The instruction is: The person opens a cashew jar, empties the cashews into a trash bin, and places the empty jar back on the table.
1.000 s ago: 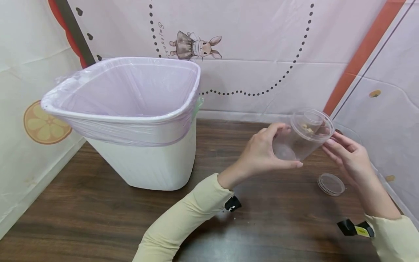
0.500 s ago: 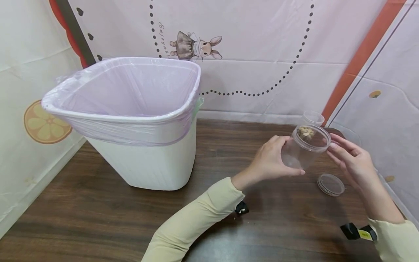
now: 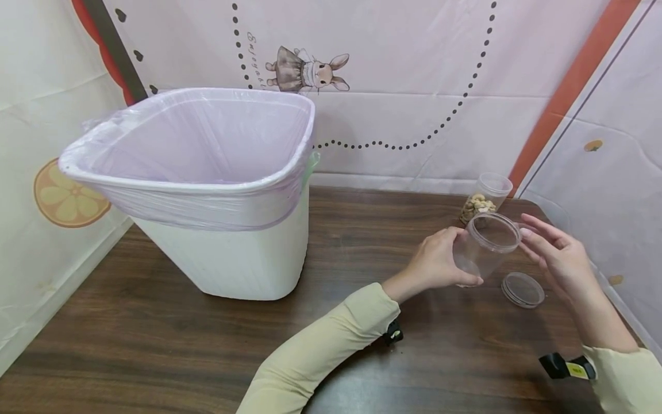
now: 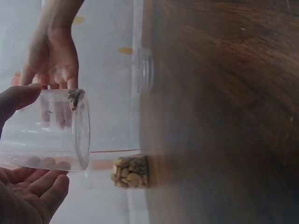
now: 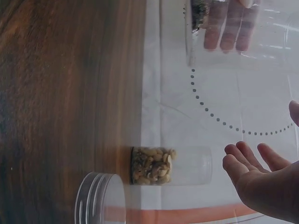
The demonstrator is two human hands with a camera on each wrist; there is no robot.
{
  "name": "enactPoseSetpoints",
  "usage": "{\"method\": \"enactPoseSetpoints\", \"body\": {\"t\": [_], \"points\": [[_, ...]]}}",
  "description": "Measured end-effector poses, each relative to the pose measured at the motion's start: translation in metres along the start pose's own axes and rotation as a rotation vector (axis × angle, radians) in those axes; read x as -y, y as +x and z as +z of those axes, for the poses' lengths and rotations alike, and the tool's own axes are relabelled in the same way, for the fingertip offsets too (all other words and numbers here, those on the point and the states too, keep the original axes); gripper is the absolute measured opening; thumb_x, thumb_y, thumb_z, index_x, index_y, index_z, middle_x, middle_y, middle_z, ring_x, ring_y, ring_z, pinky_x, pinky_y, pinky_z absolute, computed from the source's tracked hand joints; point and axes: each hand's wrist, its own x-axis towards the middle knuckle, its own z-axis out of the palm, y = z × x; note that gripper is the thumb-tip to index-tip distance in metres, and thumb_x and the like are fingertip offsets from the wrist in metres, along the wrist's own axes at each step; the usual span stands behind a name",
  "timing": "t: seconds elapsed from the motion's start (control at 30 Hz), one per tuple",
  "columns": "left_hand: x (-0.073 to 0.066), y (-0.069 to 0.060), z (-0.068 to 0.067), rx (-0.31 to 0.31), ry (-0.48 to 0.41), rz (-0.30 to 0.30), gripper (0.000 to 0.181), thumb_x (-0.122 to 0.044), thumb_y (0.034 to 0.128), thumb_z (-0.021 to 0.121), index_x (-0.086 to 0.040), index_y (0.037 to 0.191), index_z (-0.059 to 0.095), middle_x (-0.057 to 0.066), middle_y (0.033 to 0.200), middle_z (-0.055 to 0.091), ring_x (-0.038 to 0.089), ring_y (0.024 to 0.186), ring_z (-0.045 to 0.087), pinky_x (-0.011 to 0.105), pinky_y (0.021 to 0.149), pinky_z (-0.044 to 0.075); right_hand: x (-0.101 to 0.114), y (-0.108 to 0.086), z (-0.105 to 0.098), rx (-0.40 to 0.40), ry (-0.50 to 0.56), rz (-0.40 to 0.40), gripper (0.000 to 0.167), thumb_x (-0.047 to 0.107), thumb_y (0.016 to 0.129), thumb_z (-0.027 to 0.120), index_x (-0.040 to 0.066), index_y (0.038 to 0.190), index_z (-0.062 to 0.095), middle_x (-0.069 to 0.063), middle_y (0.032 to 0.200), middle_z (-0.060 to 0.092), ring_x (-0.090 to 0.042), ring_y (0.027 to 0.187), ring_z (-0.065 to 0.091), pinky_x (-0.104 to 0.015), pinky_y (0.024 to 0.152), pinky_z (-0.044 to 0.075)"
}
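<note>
My left hand [image 3: 437, 261] grips a clear plastic jar [image 3: 478, 261] between thumb and fingers, holding it above the table with its mouth up. In the left wrist view, a small dark clump [image 4: 75, 98] shows at the jar's base. Beside the rim is my right hand [image 3: 564, 259], its fingers loosely extended; the right wrist view shows them apart from the jar. Behind the held jar stands a second clear jar [image 3: 495, 185], part filled with pale nuts that look like cashews [image 5: 152, 165]. Clear round lids [image 3: 523, 289] lie stacked on the table below my right hand.
A large white bin [image 3: 248, 259] with a thin purple-tinted liner [image 3: 207, 201] stands on the left of the dark wooden table [image 3: 207, 356]. Printed cloth [image 3: 393, 121] hangs behind and along both sides. A few tiny crumbs lie on the tabletop.
My left hand has moved right and lower with the jar. The nut-filled jar, first seen through or behind it, now shows above its rim. My right hand has stayed nearly in place.
</note>
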Motion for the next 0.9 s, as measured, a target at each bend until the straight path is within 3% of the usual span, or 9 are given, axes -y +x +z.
{"method": "enactPoseSetpoints", "body": {"t": [0.13, 0.3, 0.43, 0.77, 0.9], "points": [[0.000, 0.004, 0.010, 0.022, 0.016, -0.024, 0.071, -0.045, 0.0555, 0.083, -0.020, 0.115, 0.053, -0.013, 0.102, 0.059, 0.001, 0.091, 0.054, 0.008, 0.072, 0.037, -0.010, 0.005, -0.023, -0.015, -0.078, 0.004, 0.035, -0.005, 0.089, 0.048, 0.007, 0.120, 0.058, 0.000, 0.112, 0.062, -0.007, 0.102, 0.059, -0.018, 0.081, 0.047], [-0.001, 0.009, 0.019, 0.050, 0.041, -0.041, 0.072, -0.045, 0.0546, 0.083, -0.021, 0.115, 0.054, -0.013, 0.103, 0.060, 0.001, 0.092, 0.054, 0.008, 0.072, 0.036, -0.026, 0.016, -0.061, 0.005, -0.100, -0.001, 0.043, -0.006, 0.090, 0.046, 0.004, 0.131, 0.048, -0.005, 0.116, 0.061, -0.010, 0.107, 0.057, -0.020, 0.082, 0.047], [-0.002, 0.011, 0.024, 0.071, 0.075, -0.043, 0.071, -0.046, 0.0535, 0.084, -0.022, 0.114, 0.055, -0.015, 0.101, 0.060, 0.000, 0.090, 0.055, 0.008, 0.070, 0.036, -0.029, 0.019, -0.071, 0.012, -0.106, 0.013, 0.043, -0.006, 0.090, 0.046, 0.005, 0.132, 0.047, -0.005, 0.117, 0.061, -0.010, 0.109, 0.056, -0.020, 0.083, 0.047], [-0.006, 0.016, 0.037, 0.102, 0.123, -0.058, 0.074, -0.046, 0.0501, 0.085, -0.022, 0.115, 0.058, -0.013, 0.096, 0.058, -0.001, 0.086, 0.052, 0.009, 0.068, 0.036, -0.007, 0.008, -0.025, -0.016, -0.053, 0.051, 0.033, -0.005, 0.090, 0.047, 0.012, 0.113, 0.062, -0.001, 0.105, 0.066, -0.007, 0.098, 0.061, -0.017, 0.081, 0.047], [-0.005, 0.018, 0.041, 0.099, 0.124, -0.082, 0.074, -0.045, 0.0490, 0.086, -0.022, 0.114, 0.058, -0.012, 0.094, 0.057, 0.000, 0.084, 0.052, 0.009, 0.066, 0.036, -0.003, 0.010, -0.017, -0.022, -0.032, 0.060, 0.032, -0.005, 0.091, 0.045, 0.013, 0.110, 0.064, 0.000, 0.103, 0.067, -0.007, 0.097, 0.062, -0.016, 0.080, 0.047]]}}
